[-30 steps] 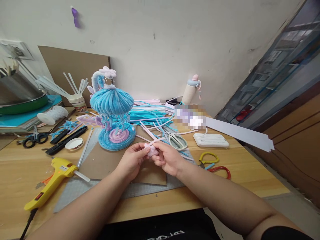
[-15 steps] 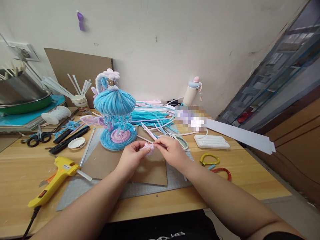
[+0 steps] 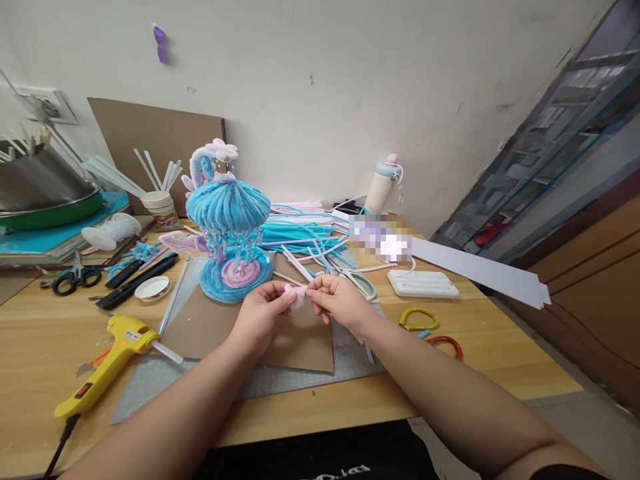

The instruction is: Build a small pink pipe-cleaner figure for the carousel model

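Note:
Between my hands, over the brown cardboard (image 3: 305, 343), is a small pale pink bundle of fuzzy pipe cleaner (image 3: 299, 297). My left hand (image 3: 263, 313) pinches its left side between thumb and fingers. The fingertips of my right hand (image 3: 340, 303) close on its right edge, hiding part of it. Just behind my left hand stands a pipe-cleaner craft: a ribbed blue dome (image 3: 229, 205) on hanging strands above a coiled blue and pink base (image 3: 240, 275). A pale pink flower (image 3: 223, 150) hangs from an arched stem at its top.
A yellow hot glue gun (image 3: 113, 360) lies on the left, near black scissors (image 3: 77, 277) and a white lid (image 3: 153, 289). Blue pipe cleaners (image 3: 300, 232) lie behind my hands. To the right are a white power bank (image 3: 424, 284) and yellow and red handles (image 3: 420, 320). A bottle (image 3: 383, 183) stands behind.
My right fingertips have shifted slightly down on the pink bundle, and the lower fingers now show curled beneath. My left hand keeps its pinch. The view has moved very little.

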`<action>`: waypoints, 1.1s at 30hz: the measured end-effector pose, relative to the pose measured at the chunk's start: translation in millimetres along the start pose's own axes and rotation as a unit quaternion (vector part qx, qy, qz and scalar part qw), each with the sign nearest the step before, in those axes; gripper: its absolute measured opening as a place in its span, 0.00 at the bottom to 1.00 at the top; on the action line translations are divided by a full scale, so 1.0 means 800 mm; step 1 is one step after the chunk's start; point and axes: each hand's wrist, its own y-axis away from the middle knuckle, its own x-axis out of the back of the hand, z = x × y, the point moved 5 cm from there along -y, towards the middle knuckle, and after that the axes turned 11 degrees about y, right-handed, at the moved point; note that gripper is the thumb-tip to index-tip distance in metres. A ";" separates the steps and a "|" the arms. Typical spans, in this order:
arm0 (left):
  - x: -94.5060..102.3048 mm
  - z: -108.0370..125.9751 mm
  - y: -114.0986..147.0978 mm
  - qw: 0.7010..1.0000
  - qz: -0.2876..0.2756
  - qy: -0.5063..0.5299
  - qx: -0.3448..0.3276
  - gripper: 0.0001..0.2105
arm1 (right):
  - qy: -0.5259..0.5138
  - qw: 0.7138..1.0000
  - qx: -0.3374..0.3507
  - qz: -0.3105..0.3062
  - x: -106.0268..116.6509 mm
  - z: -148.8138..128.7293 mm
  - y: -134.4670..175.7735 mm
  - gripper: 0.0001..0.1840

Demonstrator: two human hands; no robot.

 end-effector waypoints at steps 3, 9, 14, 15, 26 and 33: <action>-0.001 -0.003 -0.001 0.998 -0.015 0.046 0.030 0.08 | -0.048 0.998 -0.009 -0.040 0.001 -0.001 0.001 0.14; -0.012 0.001 0.001 0.988 -0.064 0.118 0.075 0.10 | -0.099 0.994 0.015 -0.046 0.000 -0.007 0.003 0.12; -0.015 0.004 0.001 0.985 -0.099 0.118 0.078 0.07 | -0.083 0.995 0.045 -0.013 -0.001 -0.011 0.005 0.10; -0.015 0.003 0.001 0.984 -0.110 0.118 0.080 0.06 | -0.081 0.996 0.047 -0.013 -0.001 -0.010 0.005 0.10; -0.007 -0.001 -0.003 0.991 -0.076 0.098 0.058 0.08 | -0.047 0.995 0.084 0.015 0.004 -0.002 -0.001 0.09; -0.005 0.000 -0.002 0.997 -0.056 0.050 0.034 0.10 | -0.046 0.996 0.075 0.000 -0.004 -0.003 0.000 0.09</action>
